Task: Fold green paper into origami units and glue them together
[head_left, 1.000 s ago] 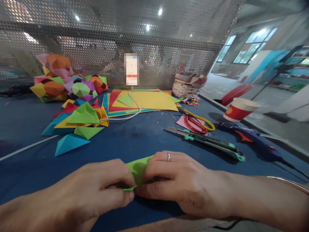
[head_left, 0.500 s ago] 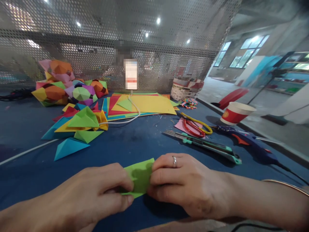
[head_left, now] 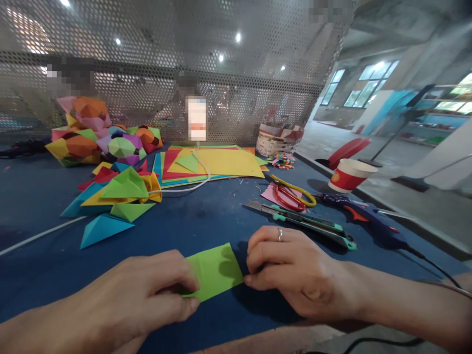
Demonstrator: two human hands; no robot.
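Right hand point(head_left: 297, 270) slides outward — more green paper point(head_left: 217, 273) showing now!
Left hand point(head_left: 145, 287) pinches the paper's left end over the blue tabletop point(head_left: 201, 223); right fingers curl at its lower-right corner — gripping or not, can't tell.

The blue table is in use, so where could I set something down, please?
Mid-table, a bare patch lies between white cable, box cutter, held green paper and blue folded piece. The right is crowded: scissors, glue gun, cup.

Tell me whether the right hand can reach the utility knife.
Likely yes: the right hand, at a corner of the green paper, has the utility knife just beyond it, with nothing visible in between.
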